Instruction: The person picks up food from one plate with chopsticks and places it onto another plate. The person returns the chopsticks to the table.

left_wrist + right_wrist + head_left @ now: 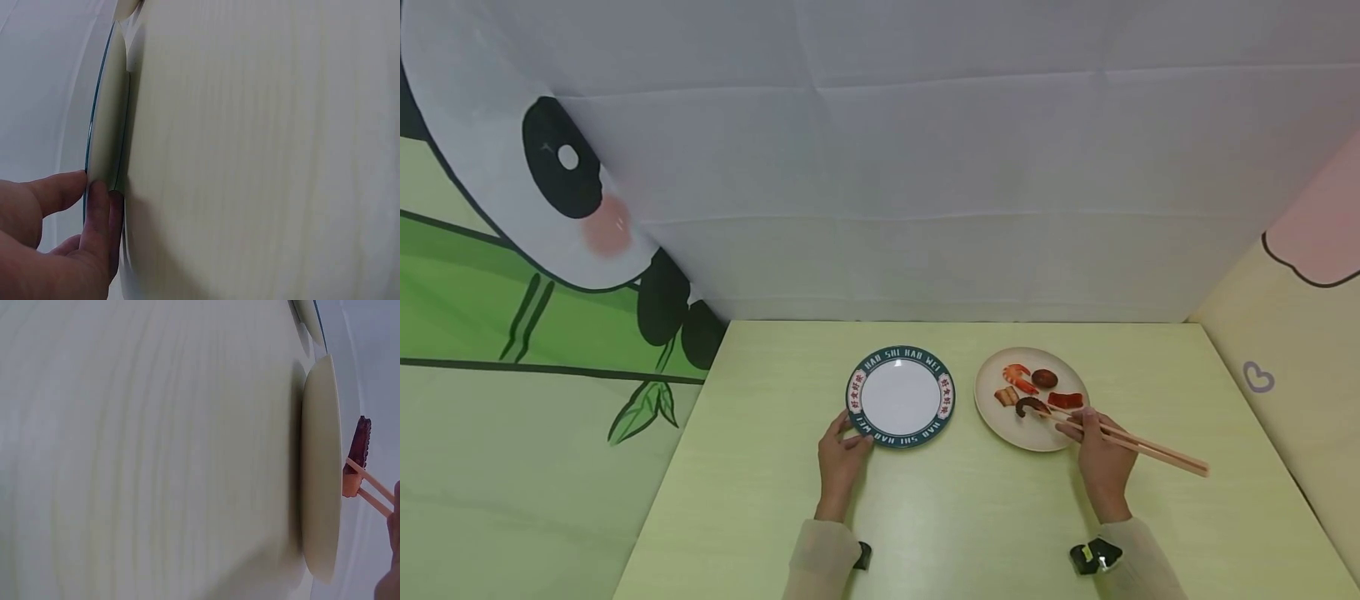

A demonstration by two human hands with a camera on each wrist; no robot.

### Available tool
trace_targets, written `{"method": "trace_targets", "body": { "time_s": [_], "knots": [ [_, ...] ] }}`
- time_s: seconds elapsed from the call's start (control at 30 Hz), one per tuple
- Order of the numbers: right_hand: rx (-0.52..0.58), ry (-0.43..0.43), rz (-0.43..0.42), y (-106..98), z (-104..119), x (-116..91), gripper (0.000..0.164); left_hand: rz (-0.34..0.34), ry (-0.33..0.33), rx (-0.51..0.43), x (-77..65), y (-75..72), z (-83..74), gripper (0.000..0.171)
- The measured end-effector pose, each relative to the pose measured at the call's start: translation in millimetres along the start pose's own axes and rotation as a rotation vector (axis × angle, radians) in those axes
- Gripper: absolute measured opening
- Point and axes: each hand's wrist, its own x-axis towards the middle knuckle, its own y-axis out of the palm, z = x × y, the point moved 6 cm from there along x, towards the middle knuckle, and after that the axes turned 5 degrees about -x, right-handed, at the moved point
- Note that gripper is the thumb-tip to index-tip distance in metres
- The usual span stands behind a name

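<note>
My left hand (842, 457) pinches the near-left rim of a white plate (900, 397) with a dark green lettered border. In the left wrist view, the thumb (59, 192) is on one side of the rim and fingers are on the other. My right hand (1103, 458) holds a pair of wooden chopsticks (1157, 450). Their tips meet a dark, curled, tentacle-like food piece (1032, 406) over a cream plate (1030, 437). In the right wrist view, this dark piece (359, 444) shows above the rim by the chopsticks; how firmly they grip it is unclear.
Also on the cream plate are a shrimp (1018, 377), a round brown piece (1044, 378), a red slab (1065, 401) and a tan striped piece (1006, 397). Both plates stand on a pale yellow table (970, 517). Printed cloth walls (955, 167) rise behind and beside it.
</note>
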Motion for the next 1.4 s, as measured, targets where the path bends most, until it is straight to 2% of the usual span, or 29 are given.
{"method": "trace_targets", "body": {
  "time_s": [0.3,0.57,0.8,1.0,1.27,1.4],
  "knots": [
    [0.092,0.006,-0.025,4.4,1.8,0.0,0.029,0.002,0.001,-0.001,0.6,0.7,1.5,0.067],
    [0.137,0.021,-0.039,10.4,7.9,-1.5,0.033,0.006,0.009,-0.024,0.1,0.4,0.6,0.066],
    [0.105,0.024,-0.021,15.1,10.7,-3.3,0.032,0.008,0.0,-0.026,-0.9,0.3,-0.4,0.066],
    [0.22,-0.019,0.012,23.5,18.2,-5.6,0.027,0.005,0.002,-0.017,-0.6,0.1,-1.7,0.067],
    [0.157,-0.018,0.026,33.7,20.2,-9.3,0.026,0.005,0.003,-0.027,-0.9,0.6,-0.6,0.066],
    [0.163,-0.006,0.031,39.0,19.2,-12.1,0.025,0.007,0.006,-0.024,-1.5,0.2,-0.9,0.066]
  ]
}}
